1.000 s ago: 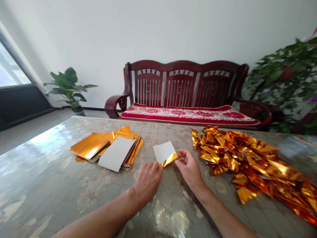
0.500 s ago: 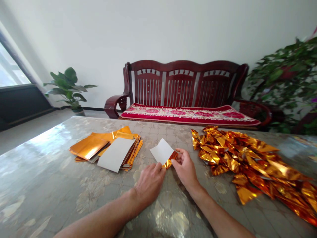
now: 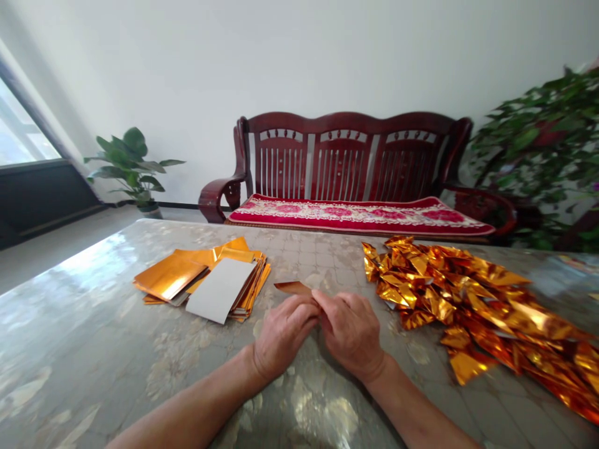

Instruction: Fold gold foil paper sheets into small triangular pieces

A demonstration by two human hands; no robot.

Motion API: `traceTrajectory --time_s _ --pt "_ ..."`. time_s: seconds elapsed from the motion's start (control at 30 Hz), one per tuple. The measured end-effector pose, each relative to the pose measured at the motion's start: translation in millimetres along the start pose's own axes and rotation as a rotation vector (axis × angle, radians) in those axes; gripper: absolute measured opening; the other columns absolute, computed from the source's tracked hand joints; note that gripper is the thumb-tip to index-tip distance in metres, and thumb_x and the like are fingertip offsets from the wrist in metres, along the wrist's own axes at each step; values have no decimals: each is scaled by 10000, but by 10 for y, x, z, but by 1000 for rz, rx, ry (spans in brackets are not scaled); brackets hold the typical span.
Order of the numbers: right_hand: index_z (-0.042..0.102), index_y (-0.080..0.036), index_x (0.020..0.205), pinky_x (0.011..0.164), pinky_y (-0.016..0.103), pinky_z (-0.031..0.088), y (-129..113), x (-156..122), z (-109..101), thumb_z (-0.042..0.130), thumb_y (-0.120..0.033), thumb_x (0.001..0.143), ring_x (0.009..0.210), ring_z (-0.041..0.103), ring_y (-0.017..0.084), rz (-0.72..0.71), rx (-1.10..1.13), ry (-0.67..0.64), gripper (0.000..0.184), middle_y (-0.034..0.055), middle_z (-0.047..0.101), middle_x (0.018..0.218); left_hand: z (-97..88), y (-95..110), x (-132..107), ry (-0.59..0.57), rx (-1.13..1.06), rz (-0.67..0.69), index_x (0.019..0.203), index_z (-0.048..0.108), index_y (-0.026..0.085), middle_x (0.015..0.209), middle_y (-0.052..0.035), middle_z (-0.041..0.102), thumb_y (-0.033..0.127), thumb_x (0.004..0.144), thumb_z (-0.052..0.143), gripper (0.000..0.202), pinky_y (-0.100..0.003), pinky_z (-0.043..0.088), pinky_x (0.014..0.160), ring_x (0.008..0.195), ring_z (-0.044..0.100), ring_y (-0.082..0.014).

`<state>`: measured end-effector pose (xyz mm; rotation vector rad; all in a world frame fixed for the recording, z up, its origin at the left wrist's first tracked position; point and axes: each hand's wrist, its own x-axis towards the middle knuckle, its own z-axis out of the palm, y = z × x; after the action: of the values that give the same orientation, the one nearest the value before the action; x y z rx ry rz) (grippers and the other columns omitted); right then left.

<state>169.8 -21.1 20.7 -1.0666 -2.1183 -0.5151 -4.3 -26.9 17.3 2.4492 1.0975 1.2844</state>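
My left hand (image 3: 283,333) and my right hand (image 3: 352,332) meet at the middle of the table, fingers curled together over a small gold foil sheet (image 3: 294,287). Only the sheet's far corner sticks out beyond my fingertips; the rest is hidden under the hands. A stack of flat gold foil sheets (image 3: 206,280) with one white side showing on top lies to the left of my hands. A heap of folded gold foil pieces (image 3: 468,299) lies to the right.
The table (image 3: 93,349) has a glossy patterned top. Behind it stand a dark red wooden bench (image 3: 346,168) with a red cushion, a potted plant (image 3: 131,165) at the left and a leafy plant (image 3: 547,143) at the right.
The sheet showed its white side and stood up between my fingertips; now it is turned down with the gold side up, and both hands have closed over it.
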Motion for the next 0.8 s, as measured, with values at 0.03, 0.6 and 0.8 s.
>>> traceTrajectory --time_s 0.03,0.6,0.8 --pt "621 -218 1227 830 340 374 10 2 8 469 -156 945 914 562 206 -3 14 4 327 62 695 892 9 -29 8 9 -30 -35 994 620 206 973 -39 665 221 969 487 137 -253 506 864 943 624 -134" --pt "667 -212 849 752 320 371 255 -80 162 559 -252 943 831 529 196 -29 125 -375 149 37 630 809 -43 -256 46 -391 444 -111 899 671 242 866 -17 663 294 982 466 228 -291 426 762 858 563 -185" --pt "708 -234 923 796 308 411 345 -83 136 552 -259 948 875 577 192 145 218 -425 160 31 676 876 -18 -281 92 -372 463 -213 896 616 198 864 -30 663 273 1005 395 258 -285 410 767 861 576 -184"
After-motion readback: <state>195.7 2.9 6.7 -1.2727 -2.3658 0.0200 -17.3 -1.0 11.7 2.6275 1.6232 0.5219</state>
